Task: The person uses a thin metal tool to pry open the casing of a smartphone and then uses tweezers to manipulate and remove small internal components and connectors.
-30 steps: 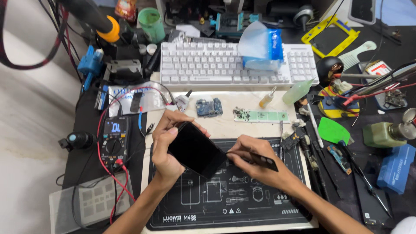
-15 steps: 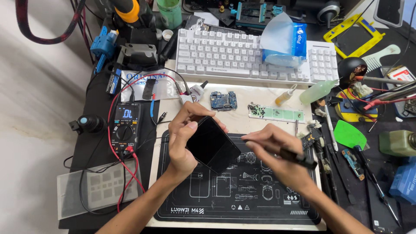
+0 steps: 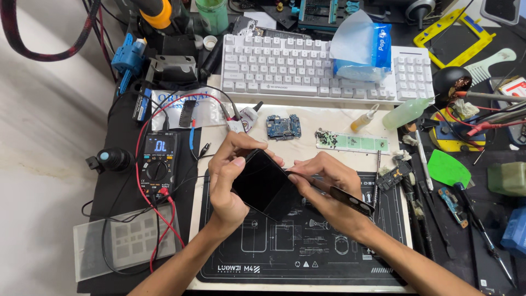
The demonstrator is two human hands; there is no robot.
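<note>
A black smartphone is held tilted above the black repair mat. My left hand grips its left side, thumb on the glass and fingers curled over the top edge. My right hand holds a thin dark pry tool. Its fingertips press on the phone's right edge.
A white keyboard with a blue tissue pack lies behind. A multimeter with red leads sits left. A small blue circuit board, a green screw tray, a glue bottle and tools crowd the right side.
My right hand has moved left and closed in on the phone's right edge with the tool. The phone stays in my left hand. The view has shifted slightly.
</note>
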